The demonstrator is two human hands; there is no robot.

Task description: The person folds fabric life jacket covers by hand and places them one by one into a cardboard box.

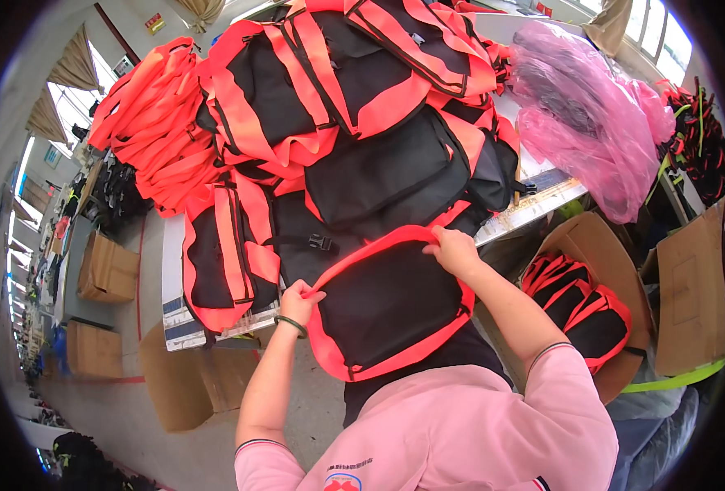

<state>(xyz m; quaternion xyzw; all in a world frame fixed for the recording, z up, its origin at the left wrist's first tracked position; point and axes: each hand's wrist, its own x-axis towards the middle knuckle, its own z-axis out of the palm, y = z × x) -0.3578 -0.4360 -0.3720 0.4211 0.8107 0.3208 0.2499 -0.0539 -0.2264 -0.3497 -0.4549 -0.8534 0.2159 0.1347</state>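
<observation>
Between my hands hangs a black fabric bag panel (pixel 391 303) with a wide orange-red border, stretched out at the table's near edge. My left hand (pixel 299 303), below which a dark bracelet circles the wrist, pinches the border at the panel's left side. At the upper right corner, my right hand (pixel 456 250) grips the same border. Just beyond the panel lies a black bag body (pixel 387 172) with orange-red trim. A black plastic buckle (pixel 320 241) on a strap rests close to my left hand. Both thumbs press on the fabric.
Orange-trimmed black pieces (pixel 264 90) heap over the white table (pixel 176 270). Orange strips (pixel 162 123) stack at far left, pink plastic film (pixel 583 114) at far right. To my right, a cardboard box (pixel 579 237) holds trimmed pieces; another carton (pixel 170 380) sits on the floor at left.
</observation>
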